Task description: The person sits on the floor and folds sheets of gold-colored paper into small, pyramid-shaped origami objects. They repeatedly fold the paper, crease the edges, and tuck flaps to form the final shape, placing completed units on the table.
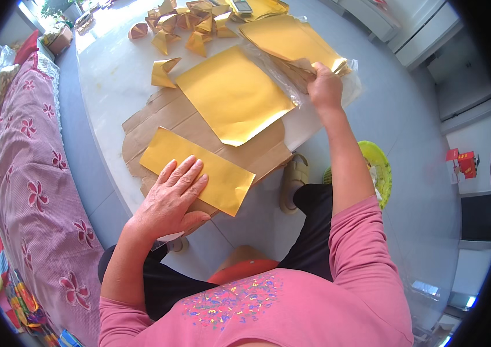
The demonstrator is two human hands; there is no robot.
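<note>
My left hand (174, 197) rests palm down on a folded strip of gold paper (221, 173), its fingers somewhat apart. Beneath the strip lies a flattened piece of corrugated cardboard (171, 115) at the table's near edge. A square sheet of gold paper (234, 93) lies flat beyond the strip, partly over the cardboard. At the table's right side, my right hand (327, 86) pinches the near corner of a stack of gold paper sheets (289, 39), where some corners are lifted. Clear plastic wrap (351, 84) shows under this stack.
Folded gold paper pieces (198, 21) are heaped at the table's far side; one folded piece (163, 73) sits apart beside the cardboard. A phone-like device (241, 6) lies on more gold paper. A covered sofa (41, 182) stands left. Right of my knee is a yellow-green plastic basket (382, 173).
</note>
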